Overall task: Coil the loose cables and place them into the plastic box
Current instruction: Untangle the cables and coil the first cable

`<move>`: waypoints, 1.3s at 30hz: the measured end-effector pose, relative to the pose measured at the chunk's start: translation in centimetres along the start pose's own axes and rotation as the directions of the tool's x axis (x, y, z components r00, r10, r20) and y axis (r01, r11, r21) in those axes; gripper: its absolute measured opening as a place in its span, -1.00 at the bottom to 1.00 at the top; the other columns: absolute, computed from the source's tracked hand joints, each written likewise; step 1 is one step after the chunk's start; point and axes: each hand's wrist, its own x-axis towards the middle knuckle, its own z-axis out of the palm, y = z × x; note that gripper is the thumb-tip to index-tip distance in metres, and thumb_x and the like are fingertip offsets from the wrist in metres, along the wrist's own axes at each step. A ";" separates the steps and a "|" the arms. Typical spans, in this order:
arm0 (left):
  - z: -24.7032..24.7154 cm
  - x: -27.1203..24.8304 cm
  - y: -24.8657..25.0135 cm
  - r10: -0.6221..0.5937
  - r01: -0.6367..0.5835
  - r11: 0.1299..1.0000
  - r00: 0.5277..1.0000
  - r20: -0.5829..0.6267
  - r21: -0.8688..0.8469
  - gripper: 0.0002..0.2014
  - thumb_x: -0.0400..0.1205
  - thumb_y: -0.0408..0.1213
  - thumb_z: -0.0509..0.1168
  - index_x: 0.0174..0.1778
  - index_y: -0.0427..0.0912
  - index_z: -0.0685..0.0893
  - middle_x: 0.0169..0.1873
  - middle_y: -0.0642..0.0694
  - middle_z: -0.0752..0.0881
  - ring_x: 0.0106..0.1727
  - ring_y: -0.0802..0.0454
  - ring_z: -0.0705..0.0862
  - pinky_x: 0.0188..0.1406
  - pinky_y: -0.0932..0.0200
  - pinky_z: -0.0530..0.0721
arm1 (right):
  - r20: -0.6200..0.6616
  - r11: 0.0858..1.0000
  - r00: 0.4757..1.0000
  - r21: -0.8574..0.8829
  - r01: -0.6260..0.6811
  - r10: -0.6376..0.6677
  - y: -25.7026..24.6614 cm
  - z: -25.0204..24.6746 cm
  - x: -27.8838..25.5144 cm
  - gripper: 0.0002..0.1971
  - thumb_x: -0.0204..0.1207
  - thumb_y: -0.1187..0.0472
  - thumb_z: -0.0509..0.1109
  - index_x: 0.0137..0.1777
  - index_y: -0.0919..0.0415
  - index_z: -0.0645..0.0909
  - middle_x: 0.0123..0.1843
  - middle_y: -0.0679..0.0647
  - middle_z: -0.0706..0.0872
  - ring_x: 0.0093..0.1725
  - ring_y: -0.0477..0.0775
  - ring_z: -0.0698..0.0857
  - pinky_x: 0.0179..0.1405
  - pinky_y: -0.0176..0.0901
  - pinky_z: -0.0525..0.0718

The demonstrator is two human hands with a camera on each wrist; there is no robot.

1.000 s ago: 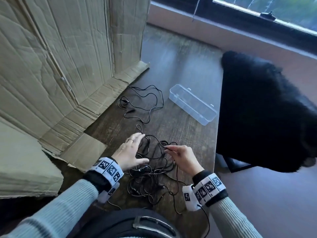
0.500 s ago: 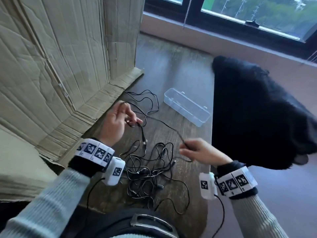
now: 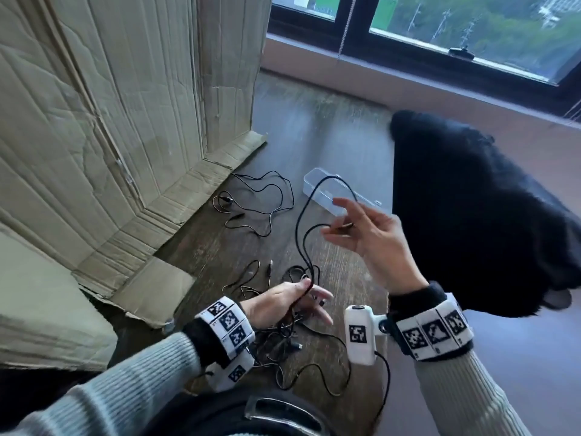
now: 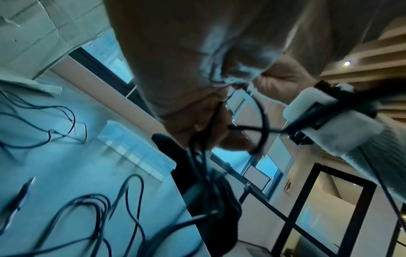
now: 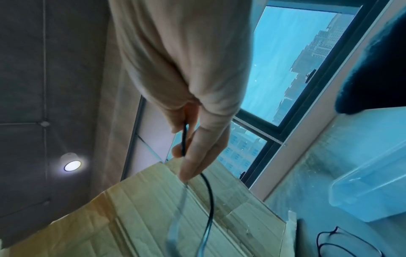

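A tangle of thin black cables (image 3: 283, 338) lies on the dark wooden table near me. My left hand (image 3: 292, 302) grips strands of one black cable (image 3: 298, 221) just above the pile. That cable loops upward to my raised right hand (image 3: 358, 228), which pinches its end between thumb and fingers. The right wrist view shows the black cable (image 5: 207, 187) pinched by my right hand (image 5: 186, 153). In the left wrist view my left hand (image 4: 204, 125) is curled round several strands. A second loose cable (image 3: 257, 202) lies farther back. The clear plastic box (image 3: 317, 184) stands open behind my right hand.
Large flattened cardboard (image 3: 110, 121) leans along the left, with flaps on the table. A black fuzzy cloth (image 3: 471, 209) covers the right table edge. A window (image 3: 440, 26) and sill run along the back.
My left hand dropped from the far cable down to the pile near me and gripped strands. My right hand rose and moved toward the box, drawing a cable loop up.
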 end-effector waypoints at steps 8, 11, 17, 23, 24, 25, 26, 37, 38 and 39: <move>-7.8 -1.9 4.2 0.258 -0.200 0.958 0.916 -0.307 0.206 -0.82 0.67 -0.18 0.14 -0.15 -0.14 0.58 -0.44 0.07 0.53 -0.38 0.09 0.47 -0.32 0.14 0.45 | -0.400 0.974 0.910 -0.141 -0.178 0.108 1.9 -7.8 2.5 -0.87 0.65 0.31 0.32 0.03 0.35 0.69 -0.26 0.12 0.52 -0.41 0.05 0.78 -0.32 -0.20 0.79; -8.6 -1.3 7.3 0.347 -0.290 0.933 0.883 -0.317 0.213 -0.79 0.69 -0.21 0.06 -0.13 -0.23 0.51 -0.43 0.10 0.62 -0.24 0.09 0.64 -0.14 0.14 0.59 | -0.255 0.836 0.933 -0.426 -0.345 0.255 3.8 -6.8 2.7 -0.63 0.68 0.35 0.25 0.48 0.28 0.45 0.03 0.17 0.65 -0.21 0.01 0.77 -0.27 -0.24 0.77; -6.4 2.1 10.7 0.383 -0.412 0.911 0.856 -0.346 -0.013 -0.79 0.74 -0.32 0.00 -0.14 -0.26 0.48 -0.40 0.09 0.68 -0.19 0.08 0.73 -0.15 0.25 0.67 | 0.163 0.922 0.961 -0.355 -0.156 0.225 5.0 2.0 2.5 -0.70 0.72 0.11 0.17 0.42 -0.14 0.43 0.38 -0.12 0.61 0.27 -0.21 0.59 0.40 0.13 0.55; -6.0 2.6 14.4 0.397 -0.427 0.904 0.827 -0.399 0.013 -0.74 0.79 -0.36 -0.03 -0.14 -0.22 0.50 -0.23 -0.10 0.60 -0.04 0.06 0.72 -0.14 0.21 0.72 | 0.322 0.929 0.923 -0.361 -0.087 0.212 5.0 4.5 1.8 -0.73 0.73 0.21 0.18 0.21 0.42 0.57 -0.05 0.24 0.68 -0.01 0.13 0.65 0.15 0.02 0.60; -6.6 2.3 14.6 0.409 -0.405 0.909 0.817 -0.407 0.100 -0.75 0.79 -0.36 -0.01 -0.14 -0.21 0.52 -0.19 -0.11 0.61 0.00 0.04 0.70 -0.12 0.20 0.71 | 0.341 0.923 0.919 -0.380 -0.059 0.199 4.7 4.2 1.7 -0.67 0.75 0.22 0.13 0.12 0.54 0.55 -0.19 0.17 0.64 -0.16 0.09 0.62 -0.02 -0.07 0.61; -7.4 2.0 14.6 0.426 -0.370 0.905 0.804 -0.416 0.211 -0.76 0.78 -0.32 0.02 -0.13 -0.19 0.54 -0.17 -0.10 0.63 0.01 0.02 0.68 -0.11 0.20 0.69 | 0.339 0.919 0.921 -0.391 -0.046 0.191 4.4 3.8 1.8 -0.64 0.76 0.22 0.11 0.02 0.58 0.54 -0.32 0.07 0.58 -0.29 0.02 0.57 -0.18 -0.17 0.59; -8.3 1.7 14.4 0.442 -0.326 0.890 0.787 -0.431 0.317 -0.77 0.77 -0.26 0.06 -0.13 -0.17 0.56 -0.17 -0.08 0.65 -0.02 0.02 0.66 -0.13 0.20 0.67 | 0.313 0.913 0.933 -0.405 -0.038 0.178 3.8 3.4 1.8 -0.65 0.76 0.23 0.12 -0.07 0.54 0.54 -0.42 -0.03 0.52 -0.39 -0.04 0.50 -0.30 -0.24 0.54; -5.7 2.5 0.3 -0.014 0.072 0.919 0.989 -0.150 0.389 -0.50 0.66 0.13 0.09 0.35 -0.15 0.56 0.11 0.02 0.70 0.08 0.37 0.63 0.16 0.43 0.50 | -0.070 0.927 0.987 -0.357 0.112 -0.146 -2.9 2.2 2.8 -0.72 0.76 0.19 0.08 -0.17 0.16 0.49 -0.57 -0.19 0.34 -0.56 -0.18 0.32 -0.60 -0.32 0.41; -5.3 2.5 -1.6 -0.040 0.105 0.811 0.991 -0.124 0.576 -0.52 0.66 0.12 0.15 0.39 -0.10 0.54 0.22 0.01 0.67 0.20 0.28 0.61 0.31 0.29 0.49 | -0.112 0.907 0.977 -0.404 0.120 -0.180 -3.5 2.1 3.1 -0.73 0.74 0.17 0.12 -0.17 0.19 0.52 -0.54 -0.15 0.34 -0.54 -0.15 0.33 -0.59 -0.30 0.41; -5.3 2.6 -3.4 -0.051 0.130 0.646 0.991 -0.127 0.752 -0.47 0.61 0.15 0.23 0.44 -0.06 0.48 0.38 -0.02 0.57 0.38 0.15 0.53 0.45 0.15 0.42 | -0.148 0.881 0.967 -0.458 0.119 -0.207 -3.9 1.7 3.5 -0.73 0.72 0.13 0.16 -0.17 0.25 0.53 -0.50 -0.09 0.35 -0.51 -0.11 0.34 -0.55 -0.25 0.41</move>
